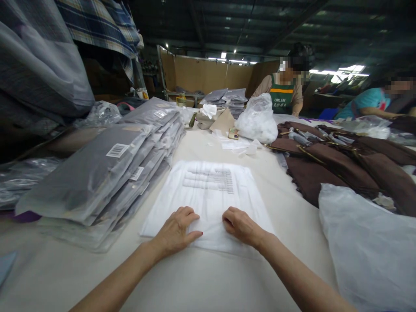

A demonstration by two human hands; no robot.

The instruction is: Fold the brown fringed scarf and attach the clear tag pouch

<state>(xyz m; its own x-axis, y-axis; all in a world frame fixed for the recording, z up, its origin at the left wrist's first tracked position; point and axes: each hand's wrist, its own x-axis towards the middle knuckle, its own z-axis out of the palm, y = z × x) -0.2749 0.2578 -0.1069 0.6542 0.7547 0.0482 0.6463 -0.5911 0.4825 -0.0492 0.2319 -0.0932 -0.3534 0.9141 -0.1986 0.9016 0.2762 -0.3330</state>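
A white folded fabric piece in a clear plastic bag (208, 195) lies flat on the table in front of me, with printed text on the bag's far half. My left hand (177, 229) rests on the near left part of the bag, thumb apart from the bent fingers, nothing held. On the near right part sits my right hand (240, 224), its fingers curled together against the plastic. Whether a bit of film is pinched in them is hidden.
Bagged grey goods (110, 160) with barcode labels are piled on the left. Brown zippered items (338, 160) and a white plastic bag (367, 242) lie on the right. Further back are a bulging clear bag (258, 119), a phone (233, 133) and a co-worker in a green apron (281, 95).
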